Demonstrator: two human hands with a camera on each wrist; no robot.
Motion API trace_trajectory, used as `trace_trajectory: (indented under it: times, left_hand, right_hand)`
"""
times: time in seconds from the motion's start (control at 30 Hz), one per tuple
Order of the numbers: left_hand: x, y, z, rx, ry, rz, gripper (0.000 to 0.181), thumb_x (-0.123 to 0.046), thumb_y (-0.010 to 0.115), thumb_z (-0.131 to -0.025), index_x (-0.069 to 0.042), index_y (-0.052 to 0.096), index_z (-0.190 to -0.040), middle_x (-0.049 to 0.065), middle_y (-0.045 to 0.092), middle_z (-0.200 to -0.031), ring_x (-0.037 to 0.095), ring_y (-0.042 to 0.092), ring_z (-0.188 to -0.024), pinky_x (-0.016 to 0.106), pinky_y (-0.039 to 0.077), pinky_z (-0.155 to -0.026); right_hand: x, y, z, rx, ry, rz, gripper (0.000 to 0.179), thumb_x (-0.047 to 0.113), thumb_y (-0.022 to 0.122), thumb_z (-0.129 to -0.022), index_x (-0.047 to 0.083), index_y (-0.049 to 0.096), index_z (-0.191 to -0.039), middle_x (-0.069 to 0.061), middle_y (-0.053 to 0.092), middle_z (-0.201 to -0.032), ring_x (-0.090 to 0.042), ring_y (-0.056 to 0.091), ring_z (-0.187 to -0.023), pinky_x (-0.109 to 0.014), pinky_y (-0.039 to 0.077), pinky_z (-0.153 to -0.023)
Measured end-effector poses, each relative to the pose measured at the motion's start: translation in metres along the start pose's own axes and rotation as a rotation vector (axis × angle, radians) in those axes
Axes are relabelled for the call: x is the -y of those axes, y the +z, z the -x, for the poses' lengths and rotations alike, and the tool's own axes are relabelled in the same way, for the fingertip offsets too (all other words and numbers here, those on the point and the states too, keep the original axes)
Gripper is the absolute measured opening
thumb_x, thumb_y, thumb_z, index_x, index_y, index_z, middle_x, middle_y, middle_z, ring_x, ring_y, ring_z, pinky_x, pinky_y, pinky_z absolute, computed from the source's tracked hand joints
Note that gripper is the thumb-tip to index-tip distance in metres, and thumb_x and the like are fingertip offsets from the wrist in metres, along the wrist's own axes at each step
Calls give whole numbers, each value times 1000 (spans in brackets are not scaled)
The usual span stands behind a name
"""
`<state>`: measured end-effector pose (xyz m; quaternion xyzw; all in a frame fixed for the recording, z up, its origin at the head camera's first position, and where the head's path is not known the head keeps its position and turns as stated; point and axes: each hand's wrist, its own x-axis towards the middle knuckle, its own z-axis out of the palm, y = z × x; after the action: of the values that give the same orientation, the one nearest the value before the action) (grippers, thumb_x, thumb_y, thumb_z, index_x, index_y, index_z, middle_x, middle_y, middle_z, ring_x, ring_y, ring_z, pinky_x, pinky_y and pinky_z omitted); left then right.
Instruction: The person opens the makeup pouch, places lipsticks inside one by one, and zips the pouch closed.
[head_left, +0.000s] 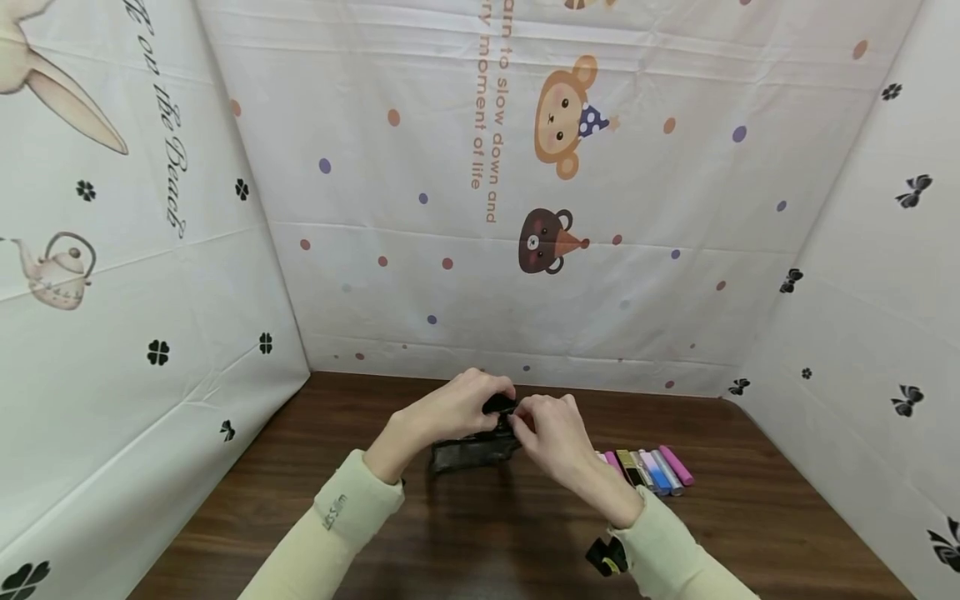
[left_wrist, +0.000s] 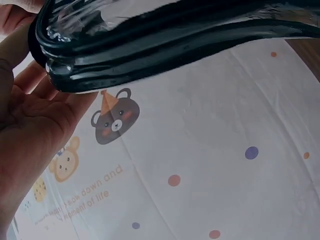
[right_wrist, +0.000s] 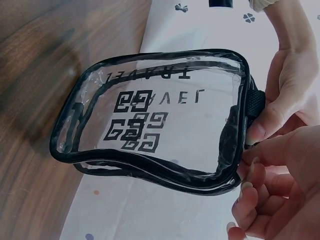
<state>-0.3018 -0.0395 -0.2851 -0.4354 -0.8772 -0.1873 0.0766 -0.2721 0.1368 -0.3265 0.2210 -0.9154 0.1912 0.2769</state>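
Observation:
A clear toiletry pouch [right_wrist: 170, 120] with black trim hangs between both hands, raised over the table. Its see-through side carries black lettering and a square logo, with nothing visible inside. My left hand [head_left: 465, 406] grips the end with the black side strap, thumb on that edge, as the right wrist view shows. Close beside it, my right hand [head_left: 553, 433] pinches the pouch's corner edge with thumb and fingertips. What exactly lies between those fingertips is hidden. In the left wrist view the pouch's black rim [left_wrist: 150, 60] runs above the left hand's fingers.
On the brown wooden table [head_left: 285, 492], a row of slim tubes [head_left: 660, 471] in pink, blue, gold and black lies right of the right hand. White printed cloth walls [head_left: 375, 300] enclose the back and both sides. A black piece [head_left: 606, 557] sits by the right cuff.

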Motion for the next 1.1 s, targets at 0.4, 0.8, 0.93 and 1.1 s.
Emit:
trace_trajectory:
  times: [0.4,0.8,0.93,1.1]
  left_hand:
    - [4,0,-1,-29,25,-2,21,2,62,-86,-7,67,-105,6,71,-99,12,57,-78,23,47,-70]
    - [3,0,-1,-23,21,-22,22,3,62,-86,-9,68,-104,5,72,-100,15,63,-83,26,50,-74]
    - [4,0,0,-19,14,-21,22,3,61,-86,-9,68,-104,4,72,-99,14,62,-82,25,50,-72]
    - [7,-1,3,-32,8,-20,20,1,62,-87,-9,68,-103,4,71,-98,13,61,-82,25,50,-73]
  right_hand:
    - [-4,-8,-3,17,64,8,10,14,70,-86,12,70,-76,6,62,-62,-8,50,-56,-35,36,-73]
    - [-5,-8,-2,35,74,11,10,15,69,-87,12,70,-77,5,63,-62,-8,50,-56,-34,35,-72]
    - [-8,-10,-2,44,68,14,11,15,68,-87,13,70,-77,6,61,-60,-7,49,-55,-34,35,-72]
    - [-16,-15,-1,23,74,1,15,14,70,-87,15,69,-72,8,55,-54,-5,43,-49,-36,38,-72]
